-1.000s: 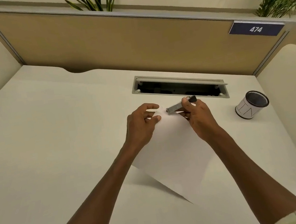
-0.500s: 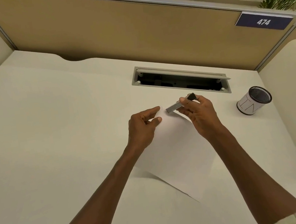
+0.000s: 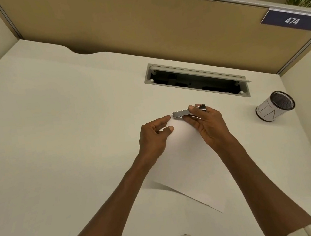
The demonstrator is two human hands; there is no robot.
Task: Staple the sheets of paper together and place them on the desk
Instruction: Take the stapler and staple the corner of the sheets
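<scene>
Now my right hand (image 3: 209, 124) has drawn the stapler (image 3: 188, 112) back off the paper (image 3: 185, 153) corner; half a second ago its nose sat over that corner. The fingers are closed round the stapler, which points toward nine o'clock. My left hand (image 3: 153, 138) has loosened: thumb and forefinger are parted, and I cannot tell whether they pinch the sheet. The paper lies between my forearms above the desk (image 3: 53, 131), trailing toward five o'clock. I judge the staple is probably in; laying the sheets down remains.
</scene>
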